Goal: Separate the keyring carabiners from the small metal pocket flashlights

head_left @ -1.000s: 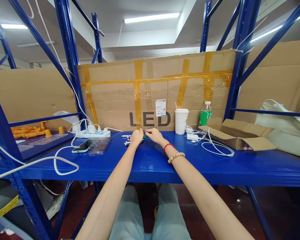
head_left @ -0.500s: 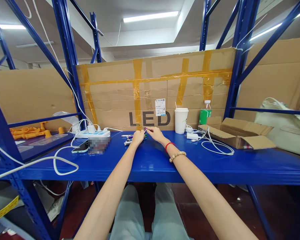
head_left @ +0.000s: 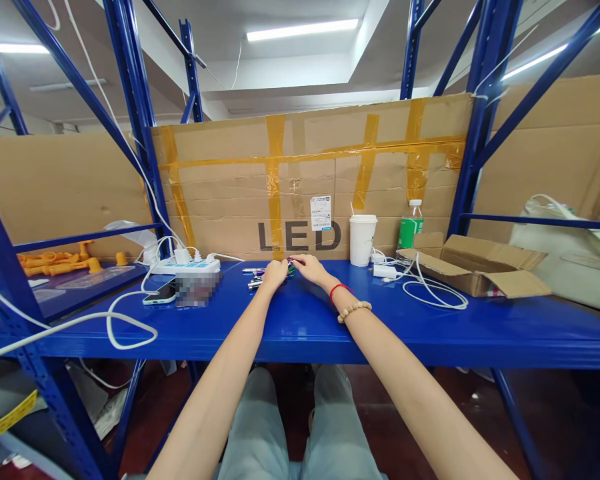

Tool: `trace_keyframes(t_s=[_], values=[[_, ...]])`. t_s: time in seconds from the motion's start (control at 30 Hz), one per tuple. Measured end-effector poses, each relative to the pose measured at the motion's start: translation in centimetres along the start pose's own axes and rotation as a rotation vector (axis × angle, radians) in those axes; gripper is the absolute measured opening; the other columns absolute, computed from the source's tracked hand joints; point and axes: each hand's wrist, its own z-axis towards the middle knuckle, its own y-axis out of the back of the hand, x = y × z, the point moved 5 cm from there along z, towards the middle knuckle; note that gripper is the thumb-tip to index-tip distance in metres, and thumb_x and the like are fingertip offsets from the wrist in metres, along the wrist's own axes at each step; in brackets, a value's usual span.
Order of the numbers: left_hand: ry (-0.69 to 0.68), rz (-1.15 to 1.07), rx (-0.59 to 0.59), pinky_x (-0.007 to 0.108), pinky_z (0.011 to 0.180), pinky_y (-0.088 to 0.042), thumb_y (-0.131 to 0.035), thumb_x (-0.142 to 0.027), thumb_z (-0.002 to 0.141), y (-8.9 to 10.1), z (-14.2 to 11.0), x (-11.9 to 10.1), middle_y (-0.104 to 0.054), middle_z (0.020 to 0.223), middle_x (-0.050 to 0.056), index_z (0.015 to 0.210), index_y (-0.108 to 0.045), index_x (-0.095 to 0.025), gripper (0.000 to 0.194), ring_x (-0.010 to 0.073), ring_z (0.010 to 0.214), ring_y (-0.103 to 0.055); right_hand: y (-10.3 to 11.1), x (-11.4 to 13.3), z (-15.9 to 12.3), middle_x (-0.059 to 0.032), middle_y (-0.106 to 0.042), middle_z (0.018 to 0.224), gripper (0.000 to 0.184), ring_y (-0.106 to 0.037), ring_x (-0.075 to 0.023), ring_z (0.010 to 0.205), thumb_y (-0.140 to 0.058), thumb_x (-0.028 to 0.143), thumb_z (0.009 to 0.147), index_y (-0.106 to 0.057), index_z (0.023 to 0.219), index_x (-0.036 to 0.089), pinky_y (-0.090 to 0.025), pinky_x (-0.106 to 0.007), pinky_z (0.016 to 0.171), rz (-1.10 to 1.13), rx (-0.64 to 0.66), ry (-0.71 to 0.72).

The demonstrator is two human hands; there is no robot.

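Observation:
My left hand [head_left: 276, 274] is closed near the back of the blue tabletop, fingers pinched together. Opposite it, my right hand [head_left: 308, 268] pinches with thumb and forefinger, wearing a red cord and a beaded bracelet at the wrist. Between the fingertips a slim purple pen-like thing [head_left: 291, 260] just shows; the fingers cover most of it. Several slim pens [head_left: 254, 284], silver with purple and green parts, lie beside and partly behind my left hand. Their details are too small to make out.
A white paper cup [head_left: 363, 240] with a straw and a green-labelled bottle [head_left: 411, 227] stand at the back. White cables [head_left: 437, 300] and an open cardboard box [head_left: 480, 267] lie right. Left are a power strip [head_left: 205, 267] and a phone [head_left: 160, 293]. Taped cardboard [head_left: 220, 200] walls the back.
Both hands stay together in nearly the same place, with only slight shifts of the fingers and right wrist. The view tilts a little. The pens on the table have not visibly moved.

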Motion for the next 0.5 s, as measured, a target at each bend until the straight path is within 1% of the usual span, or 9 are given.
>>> trace_keyframes(t_s=[0.1,0.23,0.3,0.37,0.5], values=[[0.015,0.022,0.008,0.032,0.068,-0.043,-0.032,-0.035,0.080,0.0,-0.1,0.0,-0.068,0.079,0.015,0.069,-0.066,-0.014,0.041,0.0279,0.084,-0.063,0.2,0.3,-0.2,-0.0038,-0.062,0.112,0.032,-0.054,-0.0210,0.103,-0.044,0.024,0.083,-0.062,0.109,0.022,-0.041,-0.031,0.085,-0.060,0.000,0.029],[0.063,0.080,-0.028,0.036,0.074,-0.042,-0.033,-0.034,0.081,0.4,-0.3,0.0,-0.065,0.097,0.018,0.080,-0.066,-0.013,0.040,0.0314,0.097,-0.058,0.6,1.1,-0.5,-0.0042,-0.066,0.100,0.028,-0.057,-0.0191,0.088,-0.043,0.025,0.084,-0.066,0.100,0.023,-0.040,-0.026,0.070,-0.120,0.008,0.067],[0.093,0.102,-0.046,0.036,0.074,-0.042,-0.032,-0.034,0.081,0.6,-0.4,0.1,-0.063,0.103,0.018,0.085,-0.066,-0.013,0.040,0.0316,0.100,-0.056,0.7,1.6,-0.6,-0.0043,-0.067,0.091,0.028,-0.056,-0.0162,0.077,-0.041,0.027,0.085,-0.066,0.092,0.020,-0.037,-0.023,0.062,-0.149,0.024,0.092],[0.116,0.120,-0.056,0.034,0.074,-0.042,-0.033,-0.033,0.081,0.7,-0.5,0.2,-0.063,0.104,0.018,0.089,-0.066,-0.013,0.040,0.0304,0.100,-0.057,0.7,2.0,-0.8,-0.0041,-0.067,0.081,0.028,-0.053,-0.0135,0.068,-0.039,0.028,0.085,-0.066,0.085,0.017,-0.032,-0.021,0.056,-0.184,0.051,0.110],[0.134,0.163,-0.084,0.031,0.075,-0.042,-0.038,-0.035,0.081,0.8,-0.5,0.4,-0.063,0.105,0.017,0.094,-0.065,-0.014,0.038,0.0273,0.100,-0.057,0.7,2.2,-1.0,-0.0035,-0.065,0.074,0.024,-0.048,-0.0109,0.060,-0.043,0.025,0.082,-0.063,0.078,0.015,-0.025,-0.021,0.050,-0.258,0.112,0.112]])
